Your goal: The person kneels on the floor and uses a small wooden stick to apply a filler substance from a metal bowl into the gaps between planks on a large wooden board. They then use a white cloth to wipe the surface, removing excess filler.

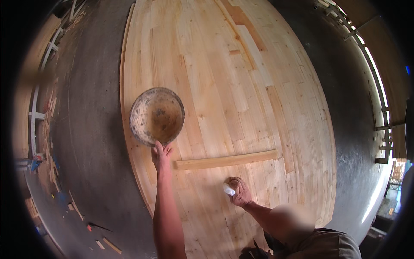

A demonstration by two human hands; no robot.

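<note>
My left hand (161, 155) grips the near rim of a round, shallow bowl (157, 115), which is smeared inside with pale and brown paste and sits on a large jointed wood panel (241, 77). My right hand (238, 191) presses down on the panel closer to me, closed around a small white blade-like tool (228, 189) that sticks out to the left. A loose wooden strip (226, 160) lies flat across the panel between the two hands, just beyond the right hand.
The panel rests on a dark grey floor (90, 142). Wood offcuts and small scraps (75, 207) lie on the floor at the lower left. Metal frames (381, 112) run along the right side and more along the left.
</note>
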